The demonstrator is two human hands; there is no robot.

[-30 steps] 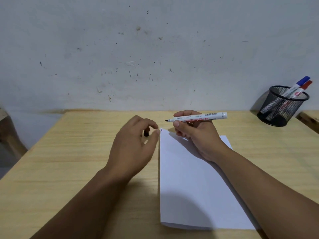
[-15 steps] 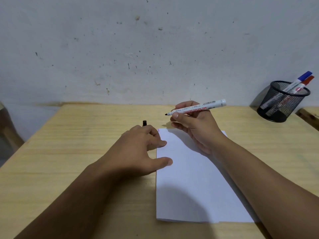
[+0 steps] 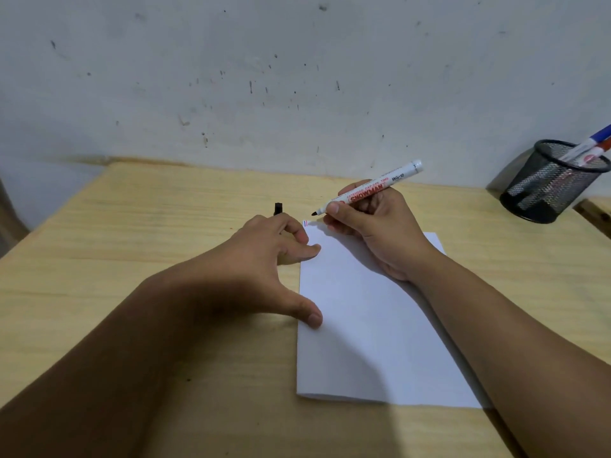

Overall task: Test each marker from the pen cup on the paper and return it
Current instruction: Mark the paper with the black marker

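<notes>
Meanwhile right hand (image 3: pixel 380 233) fingers pinch the marker (image 3: pixel 370 190) tilted; left hand (image 3: pixel 264 256), splayed, pins the paper (image 3: pixel 373 325).

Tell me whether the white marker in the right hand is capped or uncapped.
Uncapped. The white marker in the right hand shows its bare black tip; a small black cap stands on the wooden table beside the left hand.

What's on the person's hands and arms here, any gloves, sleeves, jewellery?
Nothing worn. The left hand and right hand are both bare: no gloves, and no rings on the fingers that show. Both forearms are bare to the frame edge, with no sleeve, watch or wristband in sight. Fingernails look short and unpainted. Anything above the forearms is out of view.
</notes>
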